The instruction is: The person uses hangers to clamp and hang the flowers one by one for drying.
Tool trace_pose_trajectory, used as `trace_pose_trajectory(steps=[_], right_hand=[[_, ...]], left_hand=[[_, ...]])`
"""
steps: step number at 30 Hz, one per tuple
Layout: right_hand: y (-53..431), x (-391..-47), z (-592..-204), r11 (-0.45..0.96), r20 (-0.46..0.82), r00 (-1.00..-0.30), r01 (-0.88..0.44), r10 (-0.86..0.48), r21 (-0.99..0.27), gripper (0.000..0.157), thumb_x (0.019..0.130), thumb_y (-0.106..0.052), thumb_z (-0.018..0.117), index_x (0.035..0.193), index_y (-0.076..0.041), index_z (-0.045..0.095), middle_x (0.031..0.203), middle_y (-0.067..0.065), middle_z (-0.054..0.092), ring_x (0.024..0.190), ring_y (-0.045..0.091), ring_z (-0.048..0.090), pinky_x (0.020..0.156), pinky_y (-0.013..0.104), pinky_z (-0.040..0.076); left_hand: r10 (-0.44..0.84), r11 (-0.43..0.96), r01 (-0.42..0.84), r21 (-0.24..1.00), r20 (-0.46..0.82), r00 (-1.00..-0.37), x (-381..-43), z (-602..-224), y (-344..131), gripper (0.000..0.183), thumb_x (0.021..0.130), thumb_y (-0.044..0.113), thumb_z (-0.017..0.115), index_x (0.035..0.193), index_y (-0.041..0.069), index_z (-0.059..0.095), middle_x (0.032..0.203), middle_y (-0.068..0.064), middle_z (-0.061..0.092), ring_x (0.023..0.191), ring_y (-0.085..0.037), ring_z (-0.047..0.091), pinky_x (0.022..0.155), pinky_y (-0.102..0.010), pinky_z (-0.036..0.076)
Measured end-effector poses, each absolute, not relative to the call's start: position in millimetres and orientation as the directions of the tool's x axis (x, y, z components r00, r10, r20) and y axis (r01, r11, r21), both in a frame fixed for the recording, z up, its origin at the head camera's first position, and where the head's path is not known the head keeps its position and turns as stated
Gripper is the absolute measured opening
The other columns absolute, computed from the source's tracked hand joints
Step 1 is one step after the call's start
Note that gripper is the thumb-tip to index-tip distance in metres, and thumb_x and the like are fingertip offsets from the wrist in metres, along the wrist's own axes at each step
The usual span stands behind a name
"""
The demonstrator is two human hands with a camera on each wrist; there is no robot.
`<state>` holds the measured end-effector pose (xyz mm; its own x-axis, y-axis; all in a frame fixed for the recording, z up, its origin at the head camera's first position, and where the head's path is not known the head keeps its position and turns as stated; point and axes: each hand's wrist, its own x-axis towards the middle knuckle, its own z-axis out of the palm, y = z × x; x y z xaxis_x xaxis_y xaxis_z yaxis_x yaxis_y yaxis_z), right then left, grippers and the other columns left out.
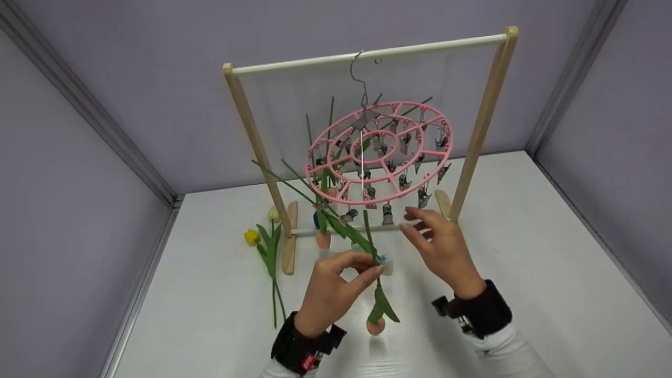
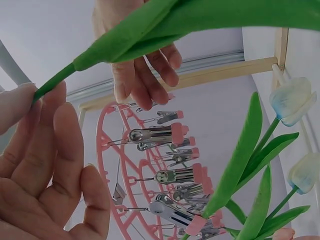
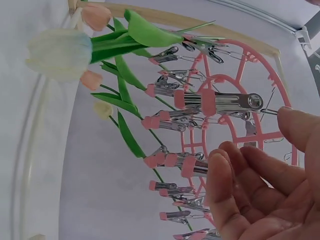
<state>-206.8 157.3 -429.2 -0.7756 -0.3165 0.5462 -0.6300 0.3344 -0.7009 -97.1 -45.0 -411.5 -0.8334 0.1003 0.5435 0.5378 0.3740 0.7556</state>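
My left hand (image 1: pixel 333 289) pinches the green stem of a peach tulip (image 1: pixel 375 326) between thumb and fingertips. The tulip's bloom points down, and its stem end rises towards the front of a pink round clip hanger (image 1: pixel 450 137). My right hand (image 1: pixel 445 254) is raised at the hanger's front right, fingers apart and loosely bent, holding nothing. In the right wrist view, its thumb and fingertips are close by a metal clip (image 3: pixel 225 102) with pink tips. White tulips (image 2: pixel 292 100) hang bloom-down from other clips, beside the left hand's tulip.
The hanger's hook (image 1: pixel 357 73) hangs on the white bar of a wooden stand (image 1: pixel 493 100). A yellow tulip (image 1: pixel 252 237) and a pale tulip (image 1: pixel 273 214) lie on the white table (image 1: pixel 551 252) by the stand's left foot. Grey panels enclose the table.
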Motion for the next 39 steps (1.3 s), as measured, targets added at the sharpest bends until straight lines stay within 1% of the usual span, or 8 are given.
trace_pose_trajectory(steps=[5, 10, 14, 16, 18, 24, 31, 39], right_hand=[[142.8, -218.3, -417.5, 0.326, 0.478, -0.801, -0.588, -0.359, -0.740, 0.038, 0.097, -0.021, 0.067, 0.129, -0.001, 0.064, 0.112, 0.012, 0.068, 0.085, 0.019, 0.066, 0.073, 0.037, 0.055], [136.6, -224.4, -412.2, 0.320, 0.459, -0.802, -0.581, -0.383, -0.748, 0.025, 0.097, -0.024, 0.067, 0.117, -0.009, 0.070, 0.103, 0.005, 0.069, 0.082, 0.016, 0.064, 0.075, 0.036, 0.053], [135.1, -225.7, -408.9, 0.309, 0.449, -0.791, -0.587, -0.416, -0.748, 0.021, 0.095, -0.026, 0.069, 0.112, -0.014, 0.073, 0.096, -0.002, 0.069, 0.073, 0.012, 0.061, 0.066, 0.029, 0.049], [134.9, -226.1, -407.8, 0.300, 0.462, -0.778, -0.603, -0.426, -0.739, 0.021, 0.094, -0.025, 0.071, 0.111, -0.013, 0.074, 0.093, -0.003, 0.069, 0.070, 0.011, 0.059, 0.063, 0.027, 0.047], [135.2, -226.7, -407.1, 0.301, 0.481, -0.764, -0.623, -0.430, -0.722, 0.020, 0.093, -0.024, 0.072, 0.109, -0.013, 0.076, 0.089, -0.003, 0.069, 0.068, 0.010, 0.059, 0.060, 0.026, 0.047], [138.8, -229.7, -407.1, 0.349, 0.518, -0.742, -0.663, -0.425, -0.663, 0.020, 0.089, -0.022, 0.075, 0.105, -0.009, 0.077, 0.085, -0.003, 0.070, 0.070, 0.006, 0.062, 0.061, 0.025, 0.050], [148.8, -234.4, -408.9, 0.346, 0.507, -0.764, -0.638, -0.399, -0.688, 0.023, 0.086, -0.018, 0.078, 0.104, -0.004, 0.076, 0.090, 0.003, 0.071, 0.075, 0.009, 0.067, 0.065, 0.022, 0.053], [159.6, -238.6, -413.0, 0.382, 0.520, -0.768, -0.639, -0.374, -0.668, 0.027, 0.082, -0.016, 0.082, 0.104, -0.002, 0.076, 0.091, 0.008, 0.066, 0.078, 0.014, 0.067, 0.067, 0.020, 0.054]], left_hand=[[0.053, 0.388, 0.510, 0.768, 0.534, -0.844, -99.3, -408.8, -49.0, 0.019, 0.093, 0.025, 0.072, 0.100, 0.008, 0.073, 0.090, 0.007, 0.072, 0.081, -0.009, 0.067, 0.070, -0.029, 0.053], [0.057, 0.411, 0.510, 0.756, 0.537, -0.842, -102.7, -403.6, -53.8, 0.024, 0.094, 0.019, 0.072, 0.112, 0.005, 0.069, 0.095, 0.001, 0.074, 0.082, -0.009, 0.069, 0.074, -0.031, 0.053], [0.056, 0.442, 0.519, 0.732, 0.555, -0.830, -105.9, -400.3, -58.0, 0.024, 0.093, 0.019, 0.072, 0.114, 0.007, 0.069, 0.094, 0.002, 0.074, 0.081, -0.008, 0.069, 0.076, -0.036, 0.053], [0.050, 0.454, 0.515, 0.727, 0.556, -0.830, -107.2, -399.5, -59.5, 0.022, 0.093, 0.020, 0.072, 0.112, 0.008, 0.069, 0.093, 0.003, 0.074, 0.081, -0.008, 0.069, 0.075, -0.036, 0.052], [0.045, 0.461, 0.507, 0.729, 0.551, -0.833, -108.2, -399.0, -60.4, 0.021, 0.094, 0.022, 0.072, 0.111, 0.009, 0.069, 0.092, 0.003, 0.073, 0.081, -0.009, 0.069, 0.067, -0.033, 0.053], [0.022, 0.453, 0.479, 0.752, 0.528, -0.849, -110.0, -399.3, -62.2, 0.018, 0.093, 0.024, 0.072, 0.103, 0.011, 0.067, 0.091, 0.004, 0.071, 0.080, -0.010, 0.068, 0.062, -0.027, 0.050], [-0.004, 0.453, 0.450, 0.770, 0.506, -0.862, -111.6, -398.7, -64.6, 0.018, 0.092, 0.026, 0.073, 0.100, 0.011, 0.066, 0.089, 0.007, 0.070, 0.078, -0.007, 0.067, 0.063, -0.028, 0.050], [-0.047, 0.416, 0.417, 0.808, 0.477, -0.878, -118.8, -398.9, -67.3, 0.018, 0.092, 0.022, 0.074, 0.100, 0.008, 0.066, 0.090, 0.003, 0.071, 0.080, -0.011, 0.068, 0.067, -0.029, 0.052]])
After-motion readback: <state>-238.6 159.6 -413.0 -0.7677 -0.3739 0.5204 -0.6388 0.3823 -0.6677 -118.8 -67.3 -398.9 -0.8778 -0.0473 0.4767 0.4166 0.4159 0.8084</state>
